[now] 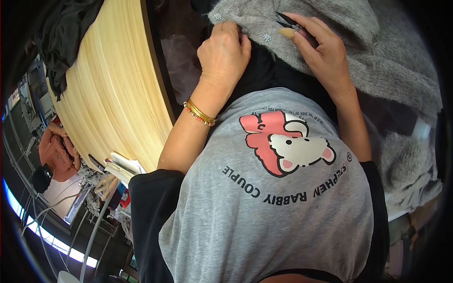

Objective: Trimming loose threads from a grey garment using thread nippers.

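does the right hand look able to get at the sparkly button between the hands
Probably yes: the sparkly button lies uncovered on the grey knit, near the right hand, though the black snips in its grip may hinder pinching.

Knitwear (382,68) right of the table (113,94), cloth (68,37) on the table's far left part

The head camera looks down from close.

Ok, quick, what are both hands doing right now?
Left hand: closed, pinching the edge of the grey knit garment.
Right hand: closed around black thread snips, blades apart.
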### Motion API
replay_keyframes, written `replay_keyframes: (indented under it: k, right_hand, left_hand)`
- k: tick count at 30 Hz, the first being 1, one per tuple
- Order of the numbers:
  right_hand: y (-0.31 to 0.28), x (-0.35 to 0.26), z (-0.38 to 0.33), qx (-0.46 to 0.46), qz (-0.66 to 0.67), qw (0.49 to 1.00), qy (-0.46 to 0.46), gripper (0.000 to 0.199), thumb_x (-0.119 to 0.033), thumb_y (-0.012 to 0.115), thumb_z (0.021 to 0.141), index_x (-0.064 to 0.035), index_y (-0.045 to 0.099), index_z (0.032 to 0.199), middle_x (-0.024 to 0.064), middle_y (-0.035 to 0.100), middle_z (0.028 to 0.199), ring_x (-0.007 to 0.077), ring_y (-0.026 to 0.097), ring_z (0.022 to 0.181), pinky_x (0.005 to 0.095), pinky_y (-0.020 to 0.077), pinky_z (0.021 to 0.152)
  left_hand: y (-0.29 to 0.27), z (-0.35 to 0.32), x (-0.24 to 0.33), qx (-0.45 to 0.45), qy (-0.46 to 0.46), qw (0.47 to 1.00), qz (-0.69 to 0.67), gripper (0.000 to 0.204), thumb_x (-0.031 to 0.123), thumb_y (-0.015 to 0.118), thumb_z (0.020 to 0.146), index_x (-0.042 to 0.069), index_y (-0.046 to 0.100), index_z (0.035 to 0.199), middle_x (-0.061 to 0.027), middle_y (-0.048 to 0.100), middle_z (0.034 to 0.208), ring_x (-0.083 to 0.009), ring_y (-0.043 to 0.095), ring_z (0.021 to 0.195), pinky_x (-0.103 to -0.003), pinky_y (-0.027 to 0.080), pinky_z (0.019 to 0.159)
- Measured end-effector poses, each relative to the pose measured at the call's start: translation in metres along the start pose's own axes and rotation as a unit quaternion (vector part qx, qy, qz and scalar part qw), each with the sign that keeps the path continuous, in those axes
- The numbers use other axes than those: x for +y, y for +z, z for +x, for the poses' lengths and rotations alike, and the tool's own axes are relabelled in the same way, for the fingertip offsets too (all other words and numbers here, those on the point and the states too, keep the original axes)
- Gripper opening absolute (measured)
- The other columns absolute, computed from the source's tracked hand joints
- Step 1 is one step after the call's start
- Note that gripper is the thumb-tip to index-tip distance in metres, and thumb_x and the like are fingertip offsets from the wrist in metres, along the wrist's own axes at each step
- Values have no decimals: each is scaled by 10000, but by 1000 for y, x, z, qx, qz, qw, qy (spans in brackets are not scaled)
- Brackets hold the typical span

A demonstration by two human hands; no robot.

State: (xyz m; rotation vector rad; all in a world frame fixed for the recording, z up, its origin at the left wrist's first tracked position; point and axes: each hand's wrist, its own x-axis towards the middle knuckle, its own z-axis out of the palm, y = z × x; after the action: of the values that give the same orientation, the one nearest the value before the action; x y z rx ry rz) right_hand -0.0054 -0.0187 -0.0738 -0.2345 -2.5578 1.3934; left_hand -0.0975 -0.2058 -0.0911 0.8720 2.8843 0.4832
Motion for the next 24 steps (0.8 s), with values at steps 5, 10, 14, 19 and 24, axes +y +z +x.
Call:
replay_keyframes:
  k: [5,10,14,19,24]
  right_hand:
    - [-1,1,0,-6,7,1000,6,354,-13,624,891,-54,647,1243,16,508,790,86,505,724,221,423,647]
    - [-2,4,-2,-7,30,1000,6,346,-23,626,900,-52,647,1244,7,506,799,78,497,726,214,412,645]
    - [-2,5,-2,-9,34,999,3,339,-37,630,909,-50,646,1247,2,511,811,76,496,732,211,410,653]
    - [-2,6,-3,-12,41,999,9,342,-36,628,909,-46,644,1250,8,527,829,81,506,752,213,419,672]
    - [-1,2,-2,-16,33,999,5,344,-25,624,906,-39,642,1249,17,552,852,90,518,774,213,437,705]
  left_hand:
    - [-5,-2,-8,8,12,999,-31,138,183,671,851,46,653,856,-121,640,883,-361,664,707,-448,549,624]
    - [-25,-3,-13,-3,39,991,-124,94,122,643,885,31,665,878,-138,627,874,-358,645,767,-432,526,680]
    - [-34,-5,-17,-25,6,987,-157,102,98,626,905,0,647,918,-157,621,870,-351,633,778,-421,510,696]
    - [-35,-7,-8,11,-31,985,-172,172,161,662,893,-5,640,933,-152,622,859,-332,640,769,-417,514,688]
    - [-16,-7,-3,-10,-6,997,-80,256,260,746,824,31,647,879,-125,623,861,-325,645,774,-418,524,659]
